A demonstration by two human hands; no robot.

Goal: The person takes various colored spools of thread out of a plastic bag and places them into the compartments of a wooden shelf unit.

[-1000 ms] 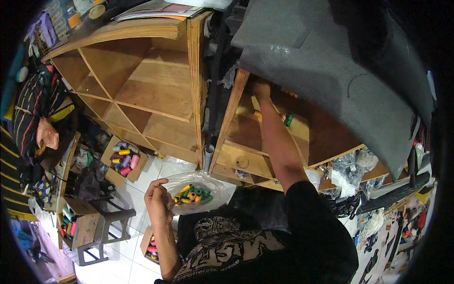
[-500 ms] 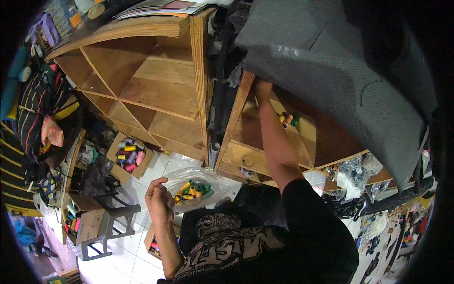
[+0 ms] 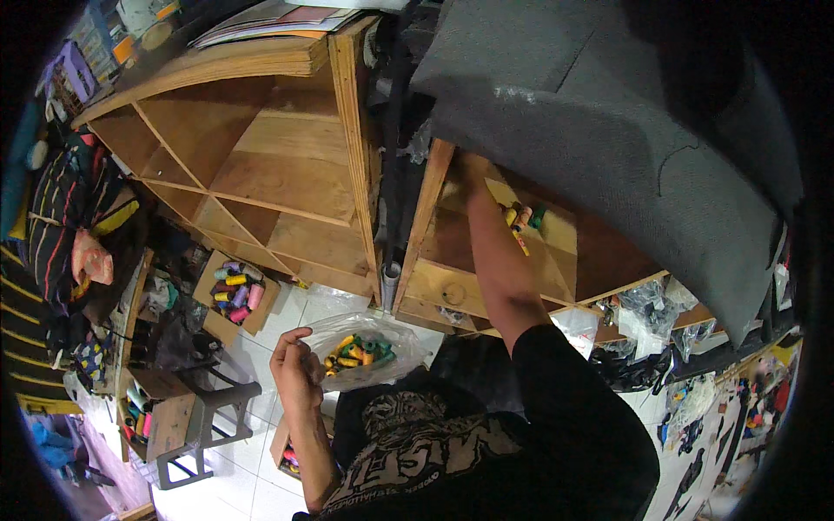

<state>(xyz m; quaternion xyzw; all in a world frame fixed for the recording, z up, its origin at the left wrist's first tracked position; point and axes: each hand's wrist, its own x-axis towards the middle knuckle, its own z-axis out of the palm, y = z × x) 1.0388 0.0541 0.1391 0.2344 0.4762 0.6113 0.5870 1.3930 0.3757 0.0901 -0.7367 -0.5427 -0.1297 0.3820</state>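
Note:
My left hand (image 3: pixel 296 367) is closed on the edge of a clear plastic bag (image 3: pixel 408 334), which hangs at waist height with its mouth spread. Inside the bag lie several thread spools (image 3: pixel 358 350), yellow, orange and green. My right arm reaches up into a compartment of the right wooden shelf (image 3: pixel 439 282). In the shadow at the back is my right hand (image 3: pixel 467 167), its fingers too dark to make out. Beside that forearm, a small group of spools (image 3: pixel 521 215), yellow, orange-brown and dark green, rests on the compartment's board.
A second wooden shelf (image 3: pixel 352 139) with bare compartments stands at left. Cardboard boxes of colourful spools sit on the floor (image 3: pixel 237 293) and by a grey plastic stool (image 3: pixel 204 434). Grey fabric (image 3: pixel 599 165) drapes over the right shelf. Plastic-wrapped items (image 3: pixel 651 317) fill its lower level.
My view has shifted slightly, moving the scene a little leftward. My right hand remains deep in the compartment, and my left still holds the bag, which looks a bit wider spread.

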